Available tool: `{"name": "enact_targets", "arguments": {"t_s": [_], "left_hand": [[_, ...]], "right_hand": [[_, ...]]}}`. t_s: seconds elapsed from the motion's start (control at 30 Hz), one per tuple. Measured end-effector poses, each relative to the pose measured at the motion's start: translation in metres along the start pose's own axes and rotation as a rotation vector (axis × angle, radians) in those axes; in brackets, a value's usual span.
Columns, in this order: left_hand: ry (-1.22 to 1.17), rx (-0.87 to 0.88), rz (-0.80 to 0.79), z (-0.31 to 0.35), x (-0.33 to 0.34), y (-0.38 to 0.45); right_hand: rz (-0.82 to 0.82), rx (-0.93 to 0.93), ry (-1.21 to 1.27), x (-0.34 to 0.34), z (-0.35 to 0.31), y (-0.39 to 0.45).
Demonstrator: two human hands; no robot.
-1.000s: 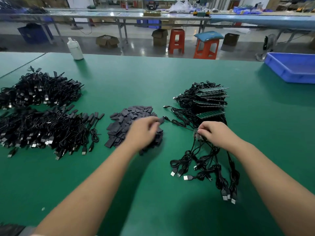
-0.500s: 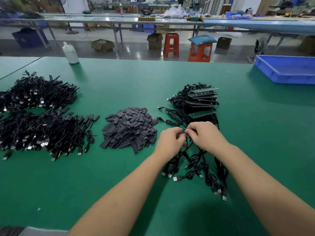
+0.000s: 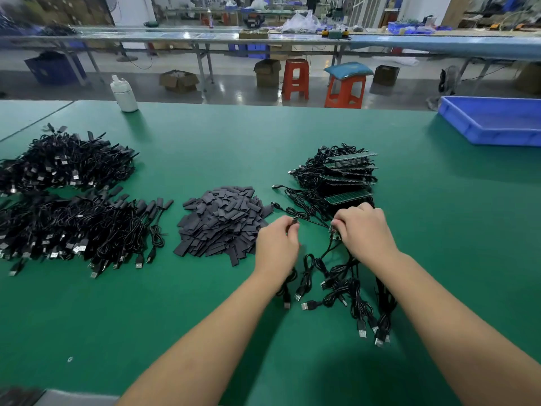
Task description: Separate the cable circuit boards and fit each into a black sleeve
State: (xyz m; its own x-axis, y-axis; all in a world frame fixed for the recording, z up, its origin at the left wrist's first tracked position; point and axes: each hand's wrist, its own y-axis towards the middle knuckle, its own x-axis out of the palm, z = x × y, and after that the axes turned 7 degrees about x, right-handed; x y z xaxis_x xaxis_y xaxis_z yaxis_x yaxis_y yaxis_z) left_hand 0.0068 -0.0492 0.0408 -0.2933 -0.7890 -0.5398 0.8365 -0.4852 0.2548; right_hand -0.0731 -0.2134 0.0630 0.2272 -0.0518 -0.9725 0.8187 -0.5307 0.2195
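Observation:
A heap of flat black sleeves (image 3: 222, 222) lies mid-table. To its right sits a stack of green circuit board strips (image 3: 348, 177) tangled with black USB cables (image 3: 345, 285). My right hand (image 3: 364, 231) presses down on a strip of small boards (image 3: 334, 235) at the near edge of that stack, fingers closed over it. My left hand (image 3: 276, 244) is a short way to the left, pinching one small dark piece (image 3: 295, 220) at its fingertips; its cable trails under the wrist. What lies under my right palm is hidden.
Two large piles of sleeved black cables (image 3: 67, 230) fill the left of the green table (image 3: 205, 303). A white bottle (image 3: 124, 93) stands at the far edge and a blue tray (image 3: 494, 120) at the far right. Stools and benches lie beyond.
My left hand went from the sleeve heap to meet the right hand at the board strip, then pulled away leftward holding one small piece. The right hand stayed on the strip.

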Motion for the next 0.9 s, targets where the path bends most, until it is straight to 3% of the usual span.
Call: {"name": "enact_targets", "arguments": {"t_s": [0.17,0.23,0.37,0.43,0.53,0.63,0.8,0.83,0.9], "left_hand": [[0.049,0.106,-0.100,-0.007,-0.020,-0.003],[-0.045,0.063,-0.130,-0.005,-0.023,-0.002],[-0.409,-0.091,-0.155,0.004,-0.031,0.004],[-0.526,-0.151,-0.201,0.001,-0.037,0.004],[-0.524,-0.219,-0.298,-0.016,-0.046,0.001],[-0.506,-0.284,-0.298,-0.034,-0.049,-0.003],[-0.409,-0.287,-0.245,-0.064,-0.052,-0.008],[-0.299,-0.268,-0.181,-0.073,-0.053,-0.008],[0.140,-0.167,-0.052,-0.095,-0.058,-0.010]], "right_hand": [[-0.132,0.039,0.052,0.016,0.011,0.003],[-0.143,0.063,0.364,0.016,-0.003,-0.004],[-0.672,0.234,1.236,0.016,-0.042,-0.025],[-0.736,0.263,1.401,0.022,-0.055,-0.034],[-0.659,0.237,1.331,0.034,-0.066,-0.044],[-0.594,0.188,1.198,0.040,-0.072,-0.050],[-0.650,0.280,1.205,0.054,-0.090,-0.058],[-0.667,0.286,1.168,0.056,-0.093,-0.061],[-0.716,0.301,1.088,0.063,-0.099,-0.068]]}}
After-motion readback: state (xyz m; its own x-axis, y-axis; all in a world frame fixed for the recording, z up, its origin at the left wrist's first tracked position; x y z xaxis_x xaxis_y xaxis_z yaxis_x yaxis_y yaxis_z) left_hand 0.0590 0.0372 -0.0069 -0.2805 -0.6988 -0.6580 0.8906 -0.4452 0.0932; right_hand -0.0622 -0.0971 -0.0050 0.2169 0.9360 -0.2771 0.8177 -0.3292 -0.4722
